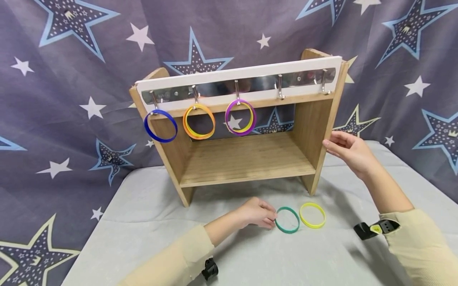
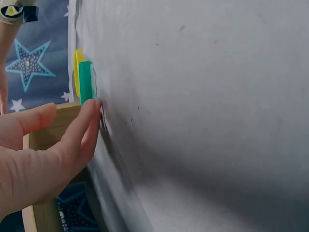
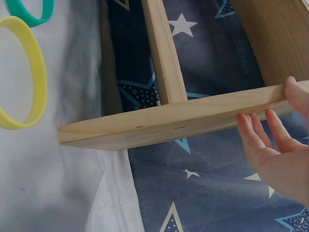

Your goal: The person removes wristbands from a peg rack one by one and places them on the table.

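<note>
My left hand (image 1: 255, 213) is low over the table, its fingertips at the left edge of a green wristband (image 1: 287, 220). In the left wrist view the thumb stands apart from the fingers, which reach the green band (image 2: 85, 81). Just right of it lies a yellow wristband (image 1: 313, 215). My right hand (image 1: 348, 151) holds the right side panel of a wooden shelf (image 1: 247, 157); in the right wrist view its thumb is on the front edge (image 3: 207, 105) and its fingertips touch the outer face.
Across the shelf's top runs a metal hook strip (image 1: 257, 82). On its hooks hang a blue band (image 1: 146, 126), an orange and yellow pair (image 1: 213, 123), and a purple and yellow pair (image 1: 227, 119). The two right hooks are bare. A star-patterned curtain (image 1: 107, 79) hangs behind.
</note>
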Available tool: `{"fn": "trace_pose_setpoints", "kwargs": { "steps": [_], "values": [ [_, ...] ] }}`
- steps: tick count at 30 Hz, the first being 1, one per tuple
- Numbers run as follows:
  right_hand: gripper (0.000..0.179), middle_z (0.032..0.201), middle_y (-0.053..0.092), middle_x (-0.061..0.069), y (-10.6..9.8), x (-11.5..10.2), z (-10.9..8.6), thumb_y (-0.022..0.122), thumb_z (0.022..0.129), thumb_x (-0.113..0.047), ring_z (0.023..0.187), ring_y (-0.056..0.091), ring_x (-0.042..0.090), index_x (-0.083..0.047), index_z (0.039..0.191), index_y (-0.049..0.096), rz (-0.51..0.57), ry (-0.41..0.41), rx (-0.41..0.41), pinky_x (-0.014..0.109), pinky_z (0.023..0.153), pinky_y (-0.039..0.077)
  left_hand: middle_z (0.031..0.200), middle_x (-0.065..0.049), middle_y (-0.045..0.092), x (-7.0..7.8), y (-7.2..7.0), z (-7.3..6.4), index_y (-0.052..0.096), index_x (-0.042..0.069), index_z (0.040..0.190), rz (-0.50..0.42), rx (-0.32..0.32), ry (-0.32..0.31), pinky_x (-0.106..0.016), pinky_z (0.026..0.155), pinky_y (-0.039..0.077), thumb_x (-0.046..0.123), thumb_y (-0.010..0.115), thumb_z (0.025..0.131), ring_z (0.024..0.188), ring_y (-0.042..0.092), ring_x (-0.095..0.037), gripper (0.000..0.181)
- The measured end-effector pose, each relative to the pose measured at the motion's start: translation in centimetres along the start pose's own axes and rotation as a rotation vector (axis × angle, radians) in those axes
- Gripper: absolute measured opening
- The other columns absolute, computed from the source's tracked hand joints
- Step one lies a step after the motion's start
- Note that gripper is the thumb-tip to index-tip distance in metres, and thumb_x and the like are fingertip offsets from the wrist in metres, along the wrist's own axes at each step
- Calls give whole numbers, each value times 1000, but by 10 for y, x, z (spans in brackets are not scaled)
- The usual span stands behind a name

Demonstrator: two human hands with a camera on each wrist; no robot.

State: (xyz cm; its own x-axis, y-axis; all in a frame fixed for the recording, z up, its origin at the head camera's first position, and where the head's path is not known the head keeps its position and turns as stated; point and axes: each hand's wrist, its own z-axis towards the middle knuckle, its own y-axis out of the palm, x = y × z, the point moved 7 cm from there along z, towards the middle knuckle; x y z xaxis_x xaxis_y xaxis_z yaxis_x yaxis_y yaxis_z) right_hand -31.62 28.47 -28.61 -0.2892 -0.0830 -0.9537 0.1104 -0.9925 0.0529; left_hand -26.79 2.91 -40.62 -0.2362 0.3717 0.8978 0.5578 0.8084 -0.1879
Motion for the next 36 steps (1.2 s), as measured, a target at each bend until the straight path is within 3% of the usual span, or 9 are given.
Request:
{"fn": "trace_pose_setpoints", "kwargs": {
  "steps": [8, 13, 19, 28, 36],
  "values": [
    [23, 91, 67, -14, 0, 0, 0, 61, 92, -2, 85, 63, -2, -21, 103, 61, -11, 8, 7, 10, 77, 56, 101, -22, 71, 4, -8, -9, 68, -6, 104, 64, 9, 36, -34, 78, 63, 6, 66, 88, 92, 72, -30, 20],
    [22, 91, 67, -14, 1, 0, 0, 62, 91, -3, 85, 63, -2, -21, 104, 61, -10, 7, 5, 10, 76, 56, 103, -18, 72, 13, -21, -16, 70, 0, 103, 140, 44, 98, -34, 78, 62, 13, 67, 88, 93, 72, -28, 19],
    [25, 93, 67, -14, 0, 1, -1, 59, 92, 0, 86, 64, -3, -20, 107, 57, 2, 14, 7, 10, 77, 56, 110, -21, 70, 28, -36, -26, 68, -1, 106, 136, 68, 170, -36, 85, 61, 14, 62, 91, 102, 69, -33, 22],
    [25, 94, 67, -14, 1, 2, -1, 59, 92, -1, 87, 64, -3, -20, 108, 56, -5, 11, -3, 10, 78, 56, 100, -17, 73, 55, -61, -47, 68, -3, 105, 169, 218, 235, -30, 80, 62, 15, 64, 92, 90, 72, -22, 23],
    [28, 92, 68, -11, 2, 1, -1, 58, 91, 4, 86, 66, -2, -21, 104, 63, 60, -13, -18, 11, 78, 56, 100, -18, 73, 85, -77, -70, 68, -1, 107, 184, 326, 332, -29, 78, 62, 15, 63, 92, 83, 72, -16, 23]
  ]
}}
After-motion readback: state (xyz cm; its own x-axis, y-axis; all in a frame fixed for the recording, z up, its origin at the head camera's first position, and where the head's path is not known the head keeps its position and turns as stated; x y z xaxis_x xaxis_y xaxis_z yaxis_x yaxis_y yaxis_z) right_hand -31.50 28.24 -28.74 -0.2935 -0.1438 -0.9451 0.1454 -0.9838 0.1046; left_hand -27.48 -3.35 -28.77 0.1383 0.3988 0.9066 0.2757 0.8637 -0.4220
